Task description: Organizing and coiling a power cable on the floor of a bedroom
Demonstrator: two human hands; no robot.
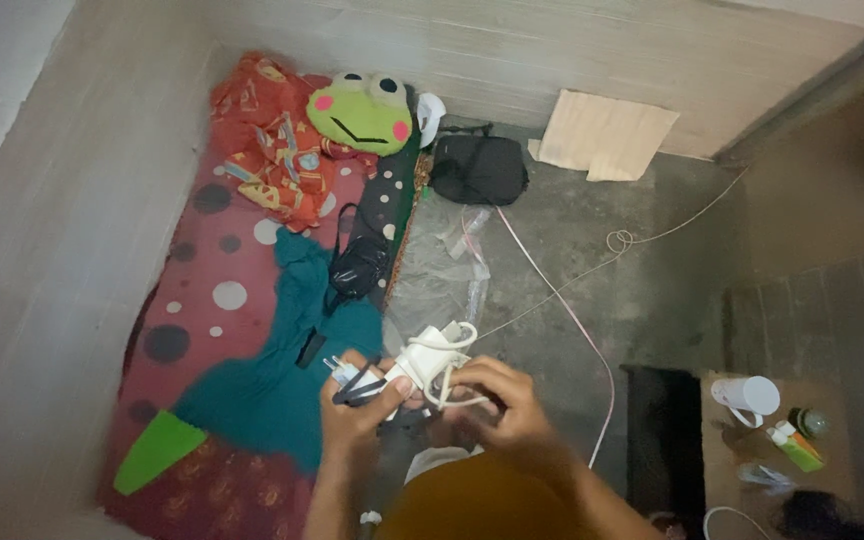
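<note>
White charger adapter with looped cable, held above the near floor right of the red mattress: left hand pinching the adapter, right hand pinching cable loops, best kept even and untwisted.

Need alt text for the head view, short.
Seen from above, a person's left hand and right hand hold a white power adapter wrapped in its white cable. Beyond lie a red spotted mattress, teal cloth, a green frog pillow and a black bag.
</note>
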